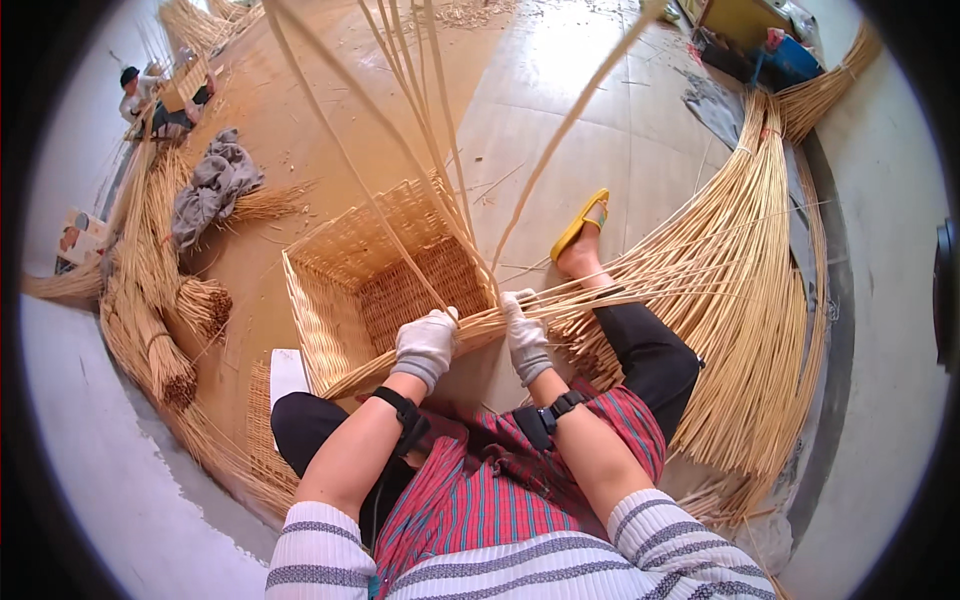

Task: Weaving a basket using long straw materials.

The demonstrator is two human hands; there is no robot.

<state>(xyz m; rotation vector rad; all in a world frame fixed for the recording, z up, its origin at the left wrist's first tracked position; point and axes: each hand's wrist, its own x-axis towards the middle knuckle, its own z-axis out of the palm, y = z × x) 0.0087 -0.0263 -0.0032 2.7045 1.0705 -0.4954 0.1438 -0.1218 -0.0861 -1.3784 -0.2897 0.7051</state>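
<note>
Where the floor [640, 140] stretched away on the right of the seated person [500, 505], a broad fan of pale wicker rods [740, 320] covered much of it. Next in size, from where I stood, came the rectangular wicker basket [322, 335], close in front of the worker and slightly to the left, its mouth tipped up toward them. As best I could tell, its long axis ran slantwise, from near left to far right. Long stakes [437, 145] rose past its right side. Several weaving rods [482, 322] followed the near rim and trailed rightward toward the fan. Both gloved hands worked near that rim's right corner: the left hand [424, 348] had its fingers [446, 320] curled together, seemingly pinching rods against the rim; the right hand [526, 338], just beside it, closed its fingers [511, 303] over the trailing rods, the tips partly hidden. I took the step for weaving along the rim. The next move, I judged, called for a firm left hold while the right kept the rods taut.
</note>
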